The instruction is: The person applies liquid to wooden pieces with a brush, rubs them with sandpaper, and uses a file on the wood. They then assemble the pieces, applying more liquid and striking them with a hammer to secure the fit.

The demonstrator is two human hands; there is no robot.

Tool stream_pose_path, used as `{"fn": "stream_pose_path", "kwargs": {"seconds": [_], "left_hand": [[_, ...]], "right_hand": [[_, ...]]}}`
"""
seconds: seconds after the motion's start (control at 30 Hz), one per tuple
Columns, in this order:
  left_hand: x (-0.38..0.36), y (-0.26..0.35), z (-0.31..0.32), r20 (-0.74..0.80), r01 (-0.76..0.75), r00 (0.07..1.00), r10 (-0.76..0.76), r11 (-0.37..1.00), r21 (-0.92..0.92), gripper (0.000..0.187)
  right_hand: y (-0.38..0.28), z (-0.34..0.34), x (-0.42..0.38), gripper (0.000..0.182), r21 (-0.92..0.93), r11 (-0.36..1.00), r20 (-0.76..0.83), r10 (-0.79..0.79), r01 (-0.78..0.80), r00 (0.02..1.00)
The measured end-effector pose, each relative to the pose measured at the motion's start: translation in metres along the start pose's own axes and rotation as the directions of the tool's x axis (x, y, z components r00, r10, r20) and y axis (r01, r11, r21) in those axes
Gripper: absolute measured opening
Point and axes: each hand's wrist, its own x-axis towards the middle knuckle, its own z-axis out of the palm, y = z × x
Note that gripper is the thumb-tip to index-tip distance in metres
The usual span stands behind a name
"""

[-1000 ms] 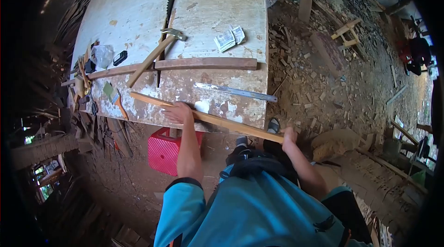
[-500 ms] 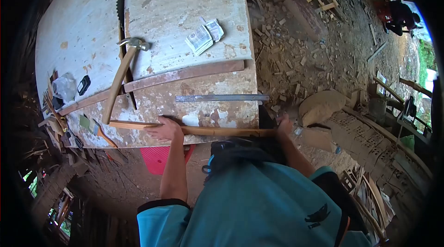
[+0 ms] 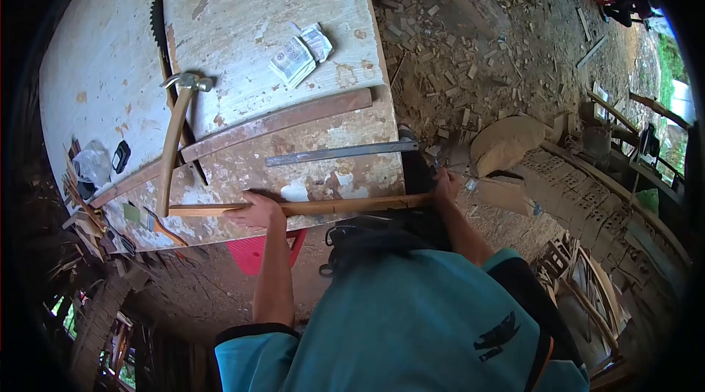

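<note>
A long, narrow wooden strip (image 3: 345, 206) lies along the near edge of the worktable, its right end reaching past the corner. My left hand (image 3: 258, 212) holds it left of its middle, thumb on the far side and fingers across the wood. At the right end my right hand (image 3: 446, 188) is closed around the strip; its fingers are partly hidden. Beyond the strip lie a flat grey metal bar (image 3: 341, 153) and a longer reddish-brown board (image 3: 279, 122). A claw hammer (image 3: 175, 138) rests with its handle end close to the strip's left end.
The worktable (image 3: 242, 24) has a gap with a handsaw (image 3: 158, 28) along it. Banknotes (image 3: 301, 55), a small black device (image 3: 120, 157), a plastic bag (image 3: 92, 164) and a paintbrush (image 3: 163, 227) lie on top. A red plastic seat (image 3: 250, 254) is underneath. Wood scraps (image 3: 440, 47) litter the ground.
The whole view has shifted, with the table sitting further left and slightly turned. Both hands keep their places on the wooden strip. The right hand, blurred before, is now sharper.
</note>
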Motion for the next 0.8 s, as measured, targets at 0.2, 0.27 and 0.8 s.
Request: {"fn": "stream_pose_path", "kwargs": {"seconds": [0.2, 0.27, 0.8], "left_hand": [[0.002, -0.006, 0.004, -0.010, -0.004, 1.000, 0.004, 1.000, 0.009, 0.082], [0.003, -0.007, 0.005, -0.021, -0.006, 1.000, 0.006, 1.000, 0.005, 0.082], [0.005, -0.011, 0.011, -0.117, -0.039, 0.992, 0.038, 0.999, -0.004, 0.081]], "right_hand": [[0.009, 0.000, 0.007, 0.032, -0.125, 0.992, 0.002, -0.004, 0.004, 1.000], [0.012, 0.001, 0.010, 0.029, -0.171, 0.985, -0.002, -0.015, 0.015, 1.000], [-0.005, 0.001, 0.003, 0.030, -0.193, 0.981, 0.119, 0.014, 0.009, 0.993]]}}
